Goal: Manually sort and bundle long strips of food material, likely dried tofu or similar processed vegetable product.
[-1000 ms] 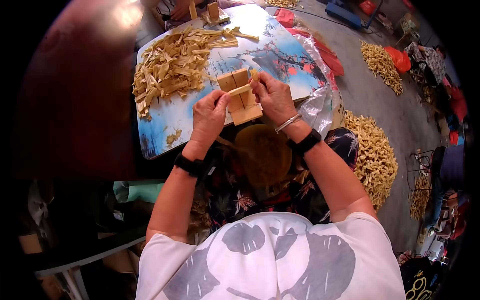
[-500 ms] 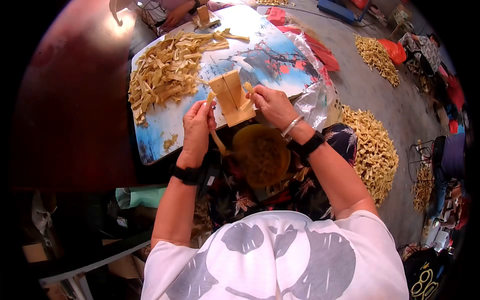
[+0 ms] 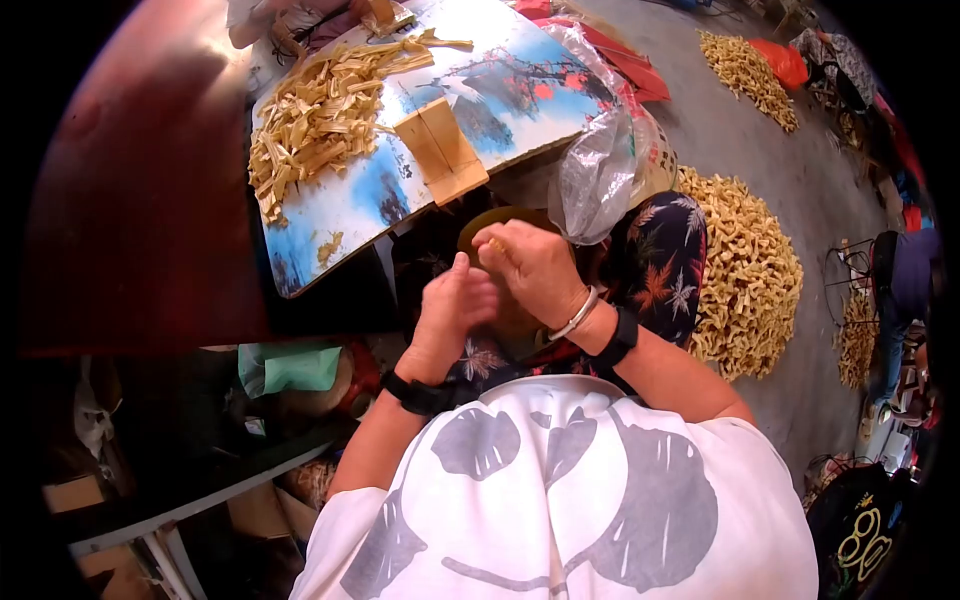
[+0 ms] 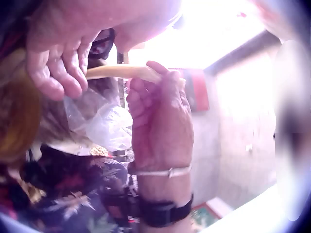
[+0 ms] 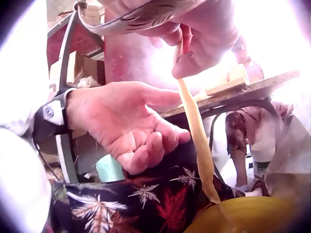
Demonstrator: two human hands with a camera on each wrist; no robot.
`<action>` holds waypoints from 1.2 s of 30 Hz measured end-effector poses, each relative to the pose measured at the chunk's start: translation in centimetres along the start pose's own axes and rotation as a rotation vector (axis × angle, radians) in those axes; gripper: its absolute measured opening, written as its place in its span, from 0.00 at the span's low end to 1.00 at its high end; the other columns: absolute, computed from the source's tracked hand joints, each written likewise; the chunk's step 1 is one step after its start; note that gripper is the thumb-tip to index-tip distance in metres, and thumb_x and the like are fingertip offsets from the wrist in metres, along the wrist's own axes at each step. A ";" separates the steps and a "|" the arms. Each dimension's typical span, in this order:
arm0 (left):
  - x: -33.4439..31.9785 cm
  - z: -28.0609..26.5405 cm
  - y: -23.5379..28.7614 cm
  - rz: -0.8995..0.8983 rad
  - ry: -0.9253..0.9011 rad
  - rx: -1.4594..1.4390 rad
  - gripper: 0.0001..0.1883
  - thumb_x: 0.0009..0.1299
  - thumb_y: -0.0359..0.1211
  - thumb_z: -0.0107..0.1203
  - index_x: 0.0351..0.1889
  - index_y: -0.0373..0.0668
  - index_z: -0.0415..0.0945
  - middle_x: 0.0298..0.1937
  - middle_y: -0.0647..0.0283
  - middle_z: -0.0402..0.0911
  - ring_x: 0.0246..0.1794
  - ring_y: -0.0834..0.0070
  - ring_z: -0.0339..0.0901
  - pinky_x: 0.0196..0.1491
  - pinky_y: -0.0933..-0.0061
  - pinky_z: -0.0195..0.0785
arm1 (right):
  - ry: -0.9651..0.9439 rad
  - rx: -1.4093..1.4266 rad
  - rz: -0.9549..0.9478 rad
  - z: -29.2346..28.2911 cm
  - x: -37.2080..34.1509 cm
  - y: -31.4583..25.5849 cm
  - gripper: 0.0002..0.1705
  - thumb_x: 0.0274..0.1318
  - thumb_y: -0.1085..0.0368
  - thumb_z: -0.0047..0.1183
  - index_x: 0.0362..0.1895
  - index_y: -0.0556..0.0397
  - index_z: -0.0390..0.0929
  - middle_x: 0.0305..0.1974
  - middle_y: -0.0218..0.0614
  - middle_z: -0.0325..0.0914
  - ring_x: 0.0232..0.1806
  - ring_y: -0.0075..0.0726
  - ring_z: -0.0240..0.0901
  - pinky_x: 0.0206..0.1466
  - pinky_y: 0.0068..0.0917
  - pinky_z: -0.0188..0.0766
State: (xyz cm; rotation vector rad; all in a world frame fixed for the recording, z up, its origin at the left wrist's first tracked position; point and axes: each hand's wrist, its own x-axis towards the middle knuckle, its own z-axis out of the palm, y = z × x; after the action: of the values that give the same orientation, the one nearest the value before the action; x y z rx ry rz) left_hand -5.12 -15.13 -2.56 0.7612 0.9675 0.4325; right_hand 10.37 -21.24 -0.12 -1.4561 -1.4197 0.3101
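My right hand (image 3: 535, 272) pinches one end of a long pale-yellow strip (image 5: 197, 127), which hangs down toward the yellow bowl (image 5: 257, 213) in the right wrist view. Beside the strip is my left hand (image 3: 452, 312), palm turned to it, thumb out and fingers loosely bent, gripping nothing. Both hands are close together over the bowl, in front of my lap. Just beyond them, a slotted wooden block (image 3: 440, 155) sits at the near edge of the painted tabletop (image 3: 370, 190).
Loose yellow strips (image 3: 320, 115) are heaped on the tabletop's left side. A clear plastic bag (image 3: 595, 180) hangs at its right corner. On the floor to the right lies a big pile of small knotted pieces (image 3: 745, 280), with another pile (image 3: 745, 80) farther off.
Both hands have come down from the wooden block toward my lap. Half a second ago the left hand held the hanging strip; now the right hand pinches it and the left fingers have loosened.
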 end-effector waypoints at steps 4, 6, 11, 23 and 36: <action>-1.2 0.2 -1.1 -0.102 -0.169 -0.220 0.12 0.73 0.35 0.56 0.49 0.39 0.76 0.41 0.62 0.82 0.37 0.75 0.80 0.42 0.73 0.75 | -0.103 0.050 -0.079 0.8 -4.1 -1.1 0.05 0.60 0.63 0.54 0.37 0.49 0.78 0.28 0.42 0.76 0.29 0.53 0.77 0.34 0.39 0.75; -0.4 0.0 -1.1 0.021 -0.202 -0.009 0.12 0.72 0.30 0.56 0.50 0.36 0.76 0.40 0.63 0.81 0.37 0.75 0.81 0.40 0.72 0.77 | -0.094 0.150 -0.063 1.1 -5.4 -1.1 0.05 0.59 0.63 0.55 0.36 0.49 0.78 0.28 0.42 0.76 0.30 0.53 0.77 0.34 0.39 0.75; 0.0 -0.2 -1.1 0.893 -0.038 1.328 0.17 0.64 0.25 0.57 0.52 0.45 0.79 0.35 0.54 0.80 0.30 0.63 0.81 0.32 0.70 0.73 | -0.014 -0.075 -0.076 -0.9 -5.1 -0.4 0.08 0.63 0.64 0.53 0.36 0.57 0.77 0.42 0.43 0.80 0.41 0.51 0.77 0.44 0.37 0.75; -1.8 2.6 -1.2 1.186 0.168 1.494 0.24 0.60 0.24 0.57 0.58 0.38 0.75 0.33 0.56 0.74 0.29 0.59 0.79 0.29 0.67 0.75 | -0.027 0.409 0.713 1.5 -5.3 1.9 0.13 0.64 0.59 0.57 0.41 0.57 0.77 0.29 0.37 0.82 0.25 0.29 0.79 0.28 0.26 0.75; -2.0 1.8 -0.7 0.931 -0.098 1.034 0.17 0.64 0.18 0.52 0.52 0.37 0.78 0.34 0.58 0.75 0.30 0.69 0.76 0.35 0.73 0.70 | -0.205 0.998 0.927 0.6 -6.0 2.1 0.13 0.71 0.58 0.46 0.45 0.51 0.79 0.41 0.29 0.80 0.41 0.20 0.74 0.40 0.21 0.74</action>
State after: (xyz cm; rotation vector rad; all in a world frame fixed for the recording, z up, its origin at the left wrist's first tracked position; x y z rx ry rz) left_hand -4.62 -17.57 -1.25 2.1807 0.6479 0.6770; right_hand 9.53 -25.56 -4.69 -1.1079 -0.4381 1.5273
